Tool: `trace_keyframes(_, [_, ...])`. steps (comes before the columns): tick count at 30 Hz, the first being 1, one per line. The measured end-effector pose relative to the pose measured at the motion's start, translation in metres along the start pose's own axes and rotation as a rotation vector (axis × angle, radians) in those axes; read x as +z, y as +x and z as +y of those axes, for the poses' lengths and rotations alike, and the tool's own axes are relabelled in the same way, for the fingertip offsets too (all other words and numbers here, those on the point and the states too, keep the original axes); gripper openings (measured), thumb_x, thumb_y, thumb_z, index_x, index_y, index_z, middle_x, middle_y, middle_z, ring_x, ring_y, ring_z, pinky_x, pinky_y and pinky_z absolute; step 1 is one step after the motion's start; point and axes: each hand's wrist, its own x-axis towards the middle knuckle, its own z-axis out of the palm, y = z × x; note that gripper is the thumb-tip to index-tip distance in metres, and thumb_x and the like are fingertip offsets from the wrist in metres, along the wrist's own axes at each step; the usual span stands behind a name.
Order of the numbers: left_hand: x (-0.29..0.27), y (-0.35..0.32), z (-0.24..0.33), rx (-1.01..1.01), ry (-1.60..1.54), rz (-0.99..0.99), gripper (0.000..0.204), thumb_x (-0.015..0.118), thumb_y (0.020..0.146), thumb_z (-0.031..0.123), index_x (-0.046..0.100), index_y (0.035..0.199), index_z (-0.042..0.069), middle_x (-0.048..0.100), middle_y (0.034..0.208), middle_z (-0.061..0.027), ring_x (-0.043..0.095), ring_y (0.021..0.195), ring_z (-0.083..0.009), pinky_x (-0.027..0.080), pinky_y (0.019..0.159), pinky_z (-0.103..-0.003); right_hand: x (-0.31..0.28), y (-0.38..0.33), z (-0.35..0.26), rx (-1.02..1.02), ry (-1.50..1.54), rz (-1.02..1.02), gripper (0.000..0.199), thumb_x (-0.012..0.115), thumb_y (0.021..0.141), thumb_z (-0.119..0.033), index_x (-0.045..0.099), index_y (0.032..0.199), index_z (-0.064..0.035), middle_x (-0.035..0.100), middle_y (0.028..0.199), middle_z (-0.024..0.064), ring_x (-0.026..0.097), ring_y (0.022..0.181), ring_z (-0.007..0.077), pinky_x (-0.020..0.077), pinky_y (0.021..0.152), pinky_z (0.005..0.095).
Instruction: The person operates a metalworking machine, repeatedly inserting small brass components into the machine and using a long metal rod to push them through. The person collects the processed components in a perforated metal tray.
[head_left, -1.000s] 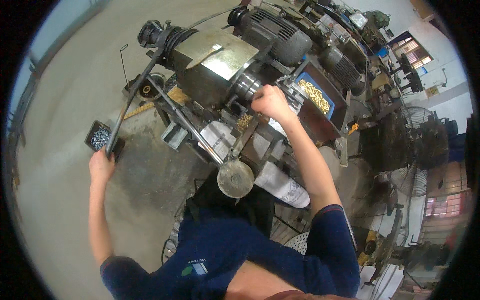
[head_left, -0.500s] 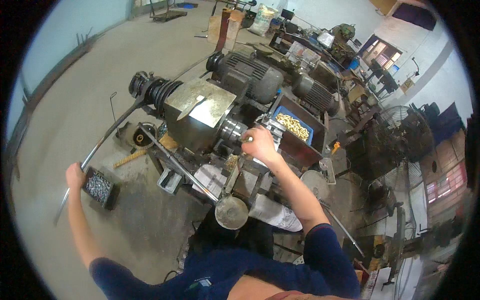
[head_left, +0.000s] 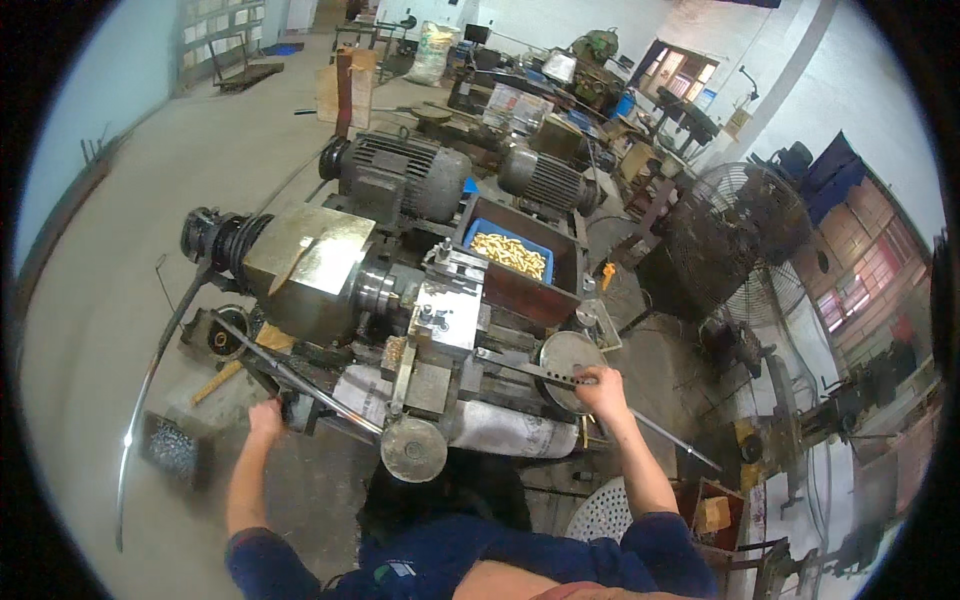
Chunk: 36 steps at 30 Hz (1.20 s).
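gripping the flat lever point(head_left: 530, 370), right hand point(head_left: 600, 392) has left the chuck point(head_left: 375, 290) hand-free
lever crosses the round disc point(head_left: 572, 350); left hand point(head_left: 266, 418), now off the long bar point(head_left: 127, 440), sits beside the machine point(head_left: 305, 295), grip unclear.

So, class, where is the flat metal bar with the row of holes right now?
In the head view, the flat metal bar is right of centre, crossing the round disc, its right end in the right hand.
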Motion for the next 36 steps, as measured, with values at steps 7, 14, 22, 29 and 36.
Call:
trace_keyframes(7, [0.009,0.014,-0.034,0.034,0.078,0.132,0.019,0.063,0.068,0.013,0.062,0.086,0.008,0.062,0.088,-0.0131,0.06,0.083,-0.0291,0.046,0.073,-0.04,-0.023,-0.044,0.096,0.268,-0.117,0.056,0.037,0.06,0.057,-0.02,0.066,0.091,-0.0067,0.063,0.092,0.0168,0.059,0.088,0.0318,0.0467,0.079,0.0362])
trace_keyframes(14, [-0.058,-0.022,-0.035,-0.047,-1.039,0.354,0.041,0.066,0.076,0.025,0.055,0.103,-0.004,0.062,0.079,-0.013,0.061,0.066,-0.0201,0.048,0.055,-0.033,0.001,-0.121,0.273,0.506,-0.613,-0.031,0.039,0.06,0.062,-0.019,0.058,0.097,-0.0021,0.06,0.095,0.0211,0.057,0.092,0.0354,0.0454,0.082,0.0417])
trace_keyframes(22, [-0.096,-0.011,0.022,-0.146,-1.467,0.195,0.053,0.057,0.083,0.043,0.053,0.104,-0.005,0.057,0.074,-0.0094,0.056,0.056,-0.0143,0.046,0.053,-0.025,0.02,-0.172,0.224,0.488,-0.675,0.031,0.023,0.061,0.056,-0.023,0.057,0.07,-0.0044,0.061,0.073,0.019,0.06,0.071,0.0366,0.0486,0.065,0.0443])
trace_keyframes(29, [-0.09,0.007,0.034,-0.226,-1.46,0.472,0.027,0.056,0.076,0.024,0.055,0.081,-0.003,0.058,0.069,-0.0096,0.054,0.063,-0.0191,0.041,0.058,-0.033,0.052,-0.231,0.1,0.658,0.326,-0.019,0.02,0.058,0.062,-0.015,0.056,0.076,0.0,0.053,0.058,0.0069,0.049,0.051,0.0175,0.0393,0.049,0.0308])
trace_keyframes(36, [-0.097,-0.001,0.038,-0.187,-1.429,0.548,0.024,0.055,0.077,0.022,0.054,0.082,-0.001,0.055,0.068,-0.007,0.051,0.061,-0.0163,0.04,0.055,-0.031,0.067,-0.238,0.079,0.642,0.629,0.049,0.016,0.057,0.062,-0.011,0.051,0.074,-0.0001,0.045,0.057,-0.0014,0.039,0.051,0.0098,0.0319,0.044,0.0253])
